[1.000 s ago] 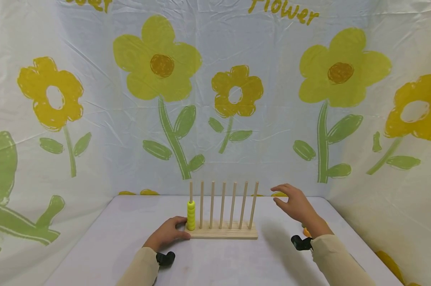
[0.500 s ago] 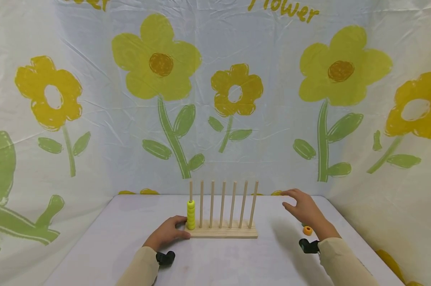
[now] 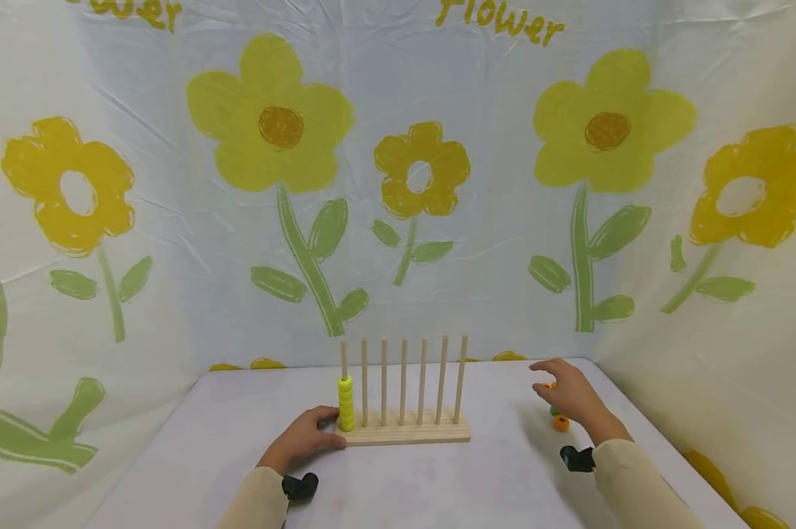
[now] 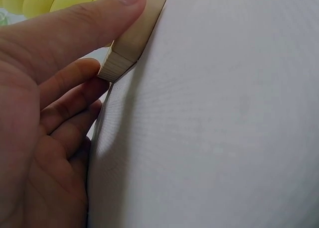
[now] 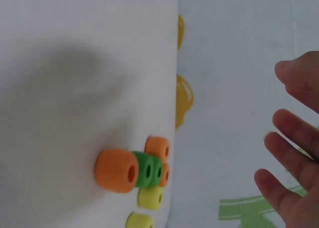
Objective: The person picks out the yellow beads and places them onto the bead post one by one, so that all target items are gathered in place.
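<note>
A wooden bead stand [image 3: 404,435] with a row of upright pegs sits mid-table in the head view. Several yellow beads [image 3: 346,404] are stacked on its leftmost peg; the other pegs are bare. My left hand [image 3: 302,439] grips the stand's left end, the thumb [image 4: 107,19] at the front edge and the fingers around the end. To the right, my right hand [image 3: 573,395] hovers with fingers apart, holding nothing. It is over loose beads, partly hidden behind it: an orange bead [image 5: 112,171], green beads [image 5: 143,169] and yellow beads [image 5: 150,197].
A pale tabletop [image 3: 398,492] carries everything. Behind it and along both sides hangs a cloth [image 3: 497,220] printed with yellow flowers. A dark wrist camera [image 3: 300,486] sits on the left wrist, another camera [image 3: 577,458] on the right.
My right hand has moved to the right and a little lower, bringing it over the loose beads, and more of them show. My left hand stays on the stand. The head view has shifted slightly.
</note>
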Available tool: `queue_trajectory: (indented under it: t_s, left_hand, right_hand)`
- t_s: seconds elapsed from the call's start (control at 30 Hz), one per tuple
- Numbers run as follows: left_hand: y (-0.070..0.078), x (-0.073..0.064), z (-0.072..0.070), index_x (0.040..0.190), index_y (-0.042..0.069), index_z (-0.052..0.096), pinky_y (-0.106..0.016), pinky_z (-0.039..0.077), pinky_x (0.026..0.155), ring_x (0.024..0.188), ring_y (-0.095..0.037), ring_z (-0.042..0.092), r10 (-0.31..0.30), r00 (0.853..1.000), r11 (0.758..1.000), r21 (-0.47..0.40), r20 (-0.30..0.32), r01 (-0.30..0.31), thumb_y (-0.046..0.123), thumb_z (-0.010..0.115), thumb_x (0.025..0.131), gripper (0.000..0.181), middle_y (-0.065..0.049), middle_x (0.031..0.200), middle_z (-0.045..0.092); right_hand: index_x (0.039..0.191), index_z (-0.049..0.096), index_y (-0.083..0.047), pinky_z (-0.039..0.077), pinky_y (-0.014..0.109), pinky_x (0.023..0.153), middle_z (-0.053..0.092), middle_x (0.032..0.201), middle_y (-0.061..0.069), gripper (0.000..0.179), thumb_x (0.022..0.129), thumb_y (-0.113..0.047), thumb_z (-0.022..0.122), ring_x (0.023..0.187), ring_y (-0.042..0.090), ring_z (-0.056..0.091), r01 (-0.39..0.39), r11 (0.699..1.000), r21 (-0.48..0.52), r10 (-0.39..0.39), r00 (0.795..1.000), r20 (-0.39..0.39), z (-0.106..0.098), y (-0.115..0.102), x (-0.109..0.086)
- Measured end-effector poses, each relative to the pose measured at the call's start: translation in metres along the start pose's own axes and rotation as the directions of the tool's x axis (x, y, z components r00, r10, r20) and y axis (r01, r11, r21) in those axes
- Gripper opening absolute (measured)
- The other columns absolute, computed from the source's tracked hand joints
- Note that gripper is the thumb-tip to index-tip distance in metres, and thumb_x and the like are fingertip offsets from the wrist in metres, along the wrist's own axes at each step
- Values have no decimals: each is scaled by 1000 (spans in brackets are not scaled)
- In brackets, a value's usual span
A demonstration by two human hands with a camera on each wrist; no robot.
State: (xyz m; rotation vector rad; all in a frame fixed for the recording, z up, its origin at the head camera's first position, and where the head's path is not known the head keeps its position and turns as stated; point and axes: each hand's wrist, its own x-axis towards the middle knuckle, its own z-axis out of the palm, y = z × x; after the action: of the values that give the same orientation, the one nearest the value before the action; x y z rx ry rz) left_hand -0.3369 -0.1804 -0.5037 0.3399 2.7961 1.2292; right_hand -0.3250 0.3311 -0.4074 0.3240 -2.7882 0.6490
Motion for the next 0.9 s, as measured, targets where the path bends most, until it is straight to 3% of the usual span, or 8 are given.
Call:
queue_trajectory:
  t_s: [0.57,0.9]
  left_hand:
    - [6,-2,-2,130,8,60,-61,33,110,133,-42,44,-5,1000,1000,4,-8,5,35,86,69,72,-16,138,55]
    - [0,1,0,131,10,60,-61,32,111,135,-41,42,-10,1000,1000,0,3,10,39,86,68,74,-15,139,55]
  right_hand:
    - [127,58,1,38,67,100,50,133,32,45,88,-21,67,122,51,44,-144,989,-28,145,988,60,-1,41,-7]
    - [132,53,3,36,69,101,46,136,36,50,90,-21,63,124,55,40,-237,971,-22,238,964,116,0,59,-8]
